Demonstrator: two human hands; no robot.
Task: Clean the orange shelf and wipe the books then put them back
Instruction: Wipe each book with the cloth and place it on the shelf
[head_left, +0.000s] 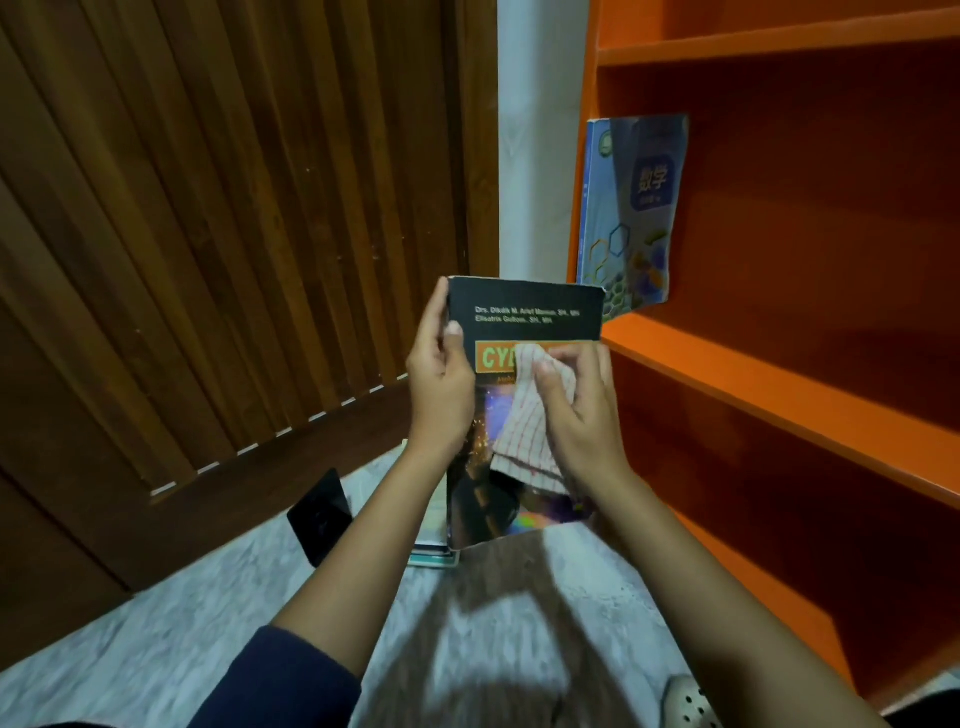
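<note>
A dark book (524, 312) with an orange title band is upright in front of me, its cover facing me. My left hand (441, 384) grips its left edge, thumb on the cover. My right hand (576, 410) holds a white cloth with red checks (524, 426) against the cover, over part of the title. To the right stands the orange shelf (779, 395), its boards bare except for a blue book (631, 213) leaning against the left wall of the middle level.
A low stack of books (434, 540) lies on the pale marbled floor (208, 623) behind the held book, next to a black flat object (322, 514). A brown slatted wooden door (208, 234) fills the left. A grey perforated shoe (688, 701) shows at the bottom right.
</note>
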